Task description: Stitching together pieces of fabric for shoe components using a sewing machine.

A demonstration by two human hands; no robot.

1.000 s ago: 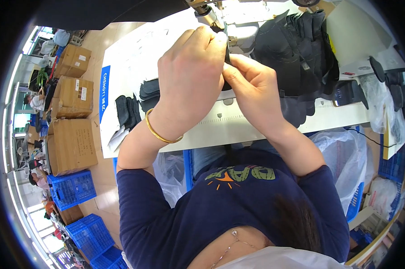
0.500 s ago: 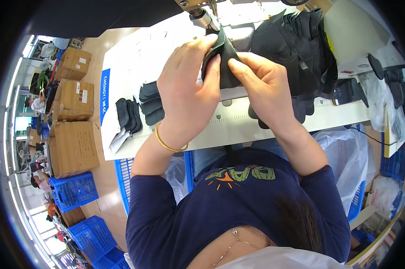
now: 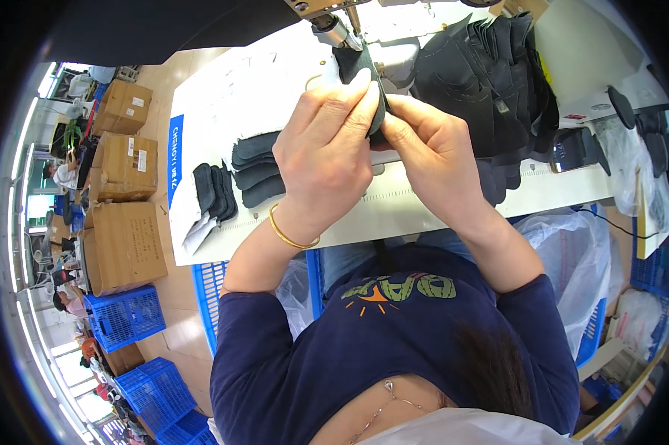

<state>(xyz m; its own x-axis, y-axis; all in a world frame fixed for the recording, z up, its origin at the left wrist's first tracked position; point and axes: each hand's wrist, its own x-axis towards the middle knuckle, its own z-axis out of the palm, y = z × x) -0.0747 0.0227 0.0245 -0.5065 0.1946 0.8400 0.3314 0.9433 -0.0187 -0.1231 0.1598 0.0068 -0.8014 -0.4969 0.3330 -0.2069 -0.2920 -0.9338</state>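
Observation:
Between my two hands is a dark fabric piece [image 3: 359, 65], its far end close beneath the metal post of a sewing machine [image 3: 338, 33]. My left hand [image 3: 327, 141] is closed on the left side of the piece, fingers lying along its upper face. The lower right edge is pinched between thumb and fingers of my right hand [image 3: 427, 141]. Part of the piece is hidden behind my fingers. Left of my left hand lie small stacks of dark padded pieces [image 3: 257, 169] and a smaller stack [image 3: 214, 193] on the white worktable [image 3: 290, 237].
A tall pile of black cut pieces [image 3: 482, 89] covers the table's right side, a phone-like dark object [image 3: 569, 150] beside it. Blue crates [image 3: 125, 317] and cardboard boxes [image 3: 127, 245] stand on the floor at left. Clear plastic bags [image 3: 564, 252] line a crate below the table.
The fabric piece has turned from folded upright to lying flatter, its far end nearer the machine post. My left fingers have moved over its face, and the left hand has shifted slightly right.

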